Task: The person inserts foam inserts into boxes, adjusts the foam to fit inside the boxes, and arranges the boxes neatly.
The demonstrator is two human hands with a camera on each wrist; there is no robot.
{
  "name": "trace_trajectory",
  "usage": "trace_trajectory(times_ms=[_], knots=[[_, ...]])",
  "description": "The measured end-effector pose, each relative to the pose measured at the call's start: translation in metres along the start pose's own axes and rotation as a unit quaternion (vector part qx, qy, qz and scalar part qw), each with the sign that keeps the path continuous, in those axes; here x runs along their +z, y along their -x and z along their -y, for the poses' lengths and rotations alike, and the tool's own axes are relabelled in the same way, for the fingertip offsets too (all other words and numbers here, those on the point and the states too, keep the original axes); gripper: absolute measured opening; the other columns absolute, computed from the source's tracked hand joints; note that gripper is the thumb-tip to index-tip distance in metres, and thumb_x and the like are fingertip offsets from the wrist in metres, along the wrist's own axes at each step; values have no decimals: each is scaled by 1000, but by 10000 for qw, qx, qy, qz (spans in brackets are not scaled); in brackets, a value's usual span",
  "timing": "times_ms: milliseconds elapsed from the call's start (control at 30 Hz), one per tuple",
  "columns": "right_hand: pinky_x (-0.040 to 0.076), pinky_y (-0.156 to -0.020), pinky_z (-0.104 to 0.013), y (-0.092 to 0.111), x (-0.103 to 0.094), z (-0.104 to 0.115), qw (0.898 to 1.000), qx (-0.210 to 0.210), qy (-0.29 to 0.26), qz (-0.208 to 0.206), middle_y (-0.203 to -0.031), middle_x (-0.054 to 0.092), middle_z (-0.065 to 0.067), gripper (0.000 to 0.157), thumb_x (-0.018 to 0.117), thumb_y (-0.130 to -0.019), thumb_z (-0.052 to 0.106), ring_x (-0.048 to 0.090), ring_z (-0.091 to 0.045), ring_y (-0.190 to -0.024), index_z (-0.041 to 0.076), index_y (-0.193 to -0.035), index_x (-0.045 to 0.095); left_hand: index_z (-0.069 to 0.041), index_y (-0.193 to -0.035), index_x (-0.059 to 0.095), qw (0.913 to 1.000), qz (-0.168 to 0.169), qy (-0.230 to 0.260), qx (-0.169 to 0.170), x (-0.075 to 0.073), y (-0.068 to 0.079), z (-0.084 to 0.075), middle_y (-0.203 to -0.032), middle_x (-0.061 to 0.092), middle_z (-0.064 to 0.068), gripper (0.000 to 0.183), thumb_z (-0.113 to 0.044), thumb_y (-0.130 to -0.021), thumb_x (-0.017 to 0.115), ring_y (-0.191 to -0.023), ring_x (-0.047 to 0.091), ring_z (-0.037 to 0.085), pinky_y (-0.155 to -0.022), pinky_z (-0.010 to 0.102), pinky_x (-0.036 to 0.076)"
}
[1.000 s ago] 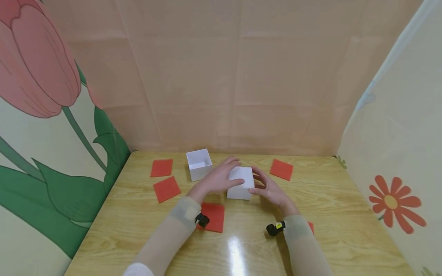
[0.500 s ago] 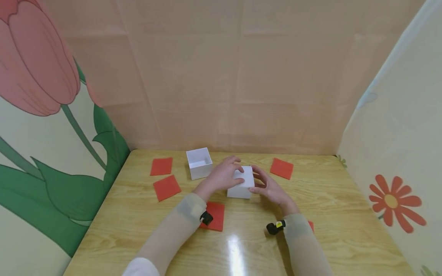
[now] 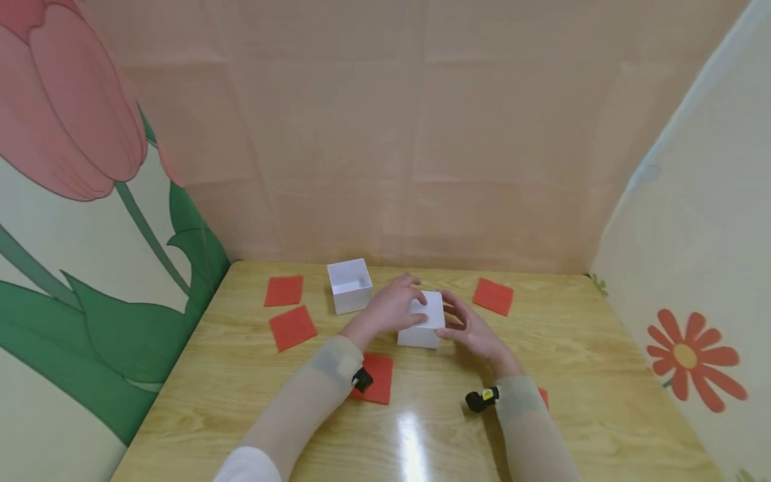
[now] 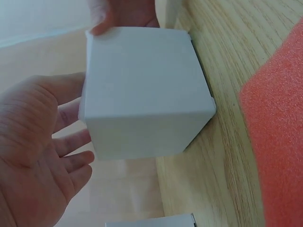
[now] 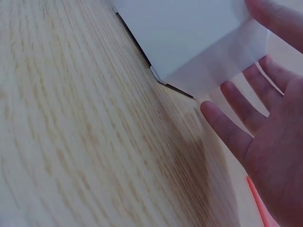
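A closed-looking white box [image 3: 419, 336] stands upright on the wooden table in the head view. My left hand [image 3: 391, 306] reaches over it from the left, its thumb and fingertips touching the top. Seen in the left wrist view, the other fingers of my left hand [image 4: 40, 142] are loosely bent beside the top face of the box [image 4: 142, 75]. My right hand [image 3: 476, 331] holds the box's right side, thumb at the near corner and fingers along the side. In the right wrist view, the thumb of my right hand [image 5: 279, 127] lies against the box [image 5: 189, 38]. The box's far side is hidden.
An open-topped white box [image 3: 352, 299] stands behind the left hand. Red squares lie around: one at the back left [image 3: 284, 291], one in front of it [image 3: 292, 327], one below the left wrist [image 3: 376, 379], one at the back right [image 3: 493, 296]. Another red piece [image 3: 544, 397] is partly under the right forearm.
My left hand has shifted slightly right, and its fingers have bent in over the top of the box. The right hand and the box stay in place.
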State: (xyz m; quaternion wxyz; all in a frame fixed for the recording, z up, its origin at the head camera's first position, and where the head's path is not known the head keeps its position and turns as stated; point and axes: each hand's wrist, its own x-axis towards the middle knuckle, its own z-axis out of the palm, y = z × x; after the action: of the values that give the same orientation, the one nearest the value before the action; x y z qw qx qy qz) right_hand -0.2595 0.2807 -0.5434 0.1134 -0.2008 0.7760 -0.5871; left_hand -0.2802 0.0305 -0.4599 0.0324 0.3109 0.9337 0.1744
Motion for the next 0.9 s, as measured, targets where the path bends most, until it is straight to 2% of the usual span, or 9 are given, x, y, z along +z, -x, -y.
trace_trajectory(times_ms=[233, 400, 533, 900], knots=[[30, -121, -69, 1, -1, -1, 9999, -108, -7, -3, -172, 31, -16, 96, 79, -97, 20, 34, -49, -153, 9, -171, 19, -21, -123, 80, 9998, -17, -194, 61, 2, -3, -2, -160, 49, 5, 34, -43, -98, 80, -153, 37, 24, -121, 41, 41], [30, -121, -69, 1, -1, 0, 10000, -59, -17, -25, -172, 31, -14, 96, 79, -97, 19, 32, -47, -154, 10, -171, 20, -21, -125, 79, 9996, -44, -244, 163, 0, -6, -5, -161, 48, 6, 35, -43, -98, 79, -157, 32, 25, -125, 41, 35], [30, -121, -68, 2, -1, 0, 10000, -18, -45, -7, -172, 32, -14, 95, 80, -96, 20, 32, -47, -154, 15, -171, 21, -20, -123, 79, 9996, -3, -256, 96, -3, -8, -7, -163, 48, 6, 35, -43, -97, 79, -158, 30, 26, -128, 41, 30], [29, -122, -69, 2, 0, 0, 10000, 36, -5, -27, -171, 32, -13, 97, 81, -96, 23, 31, -47, -155, 15, -172, 21, -21, -123, 79, 9988, 151, -455, -24, 1, -12, -6, -162, 48, 8, 36, -43, -95, 81, -160, 27, 28, -128, 41, 30]])
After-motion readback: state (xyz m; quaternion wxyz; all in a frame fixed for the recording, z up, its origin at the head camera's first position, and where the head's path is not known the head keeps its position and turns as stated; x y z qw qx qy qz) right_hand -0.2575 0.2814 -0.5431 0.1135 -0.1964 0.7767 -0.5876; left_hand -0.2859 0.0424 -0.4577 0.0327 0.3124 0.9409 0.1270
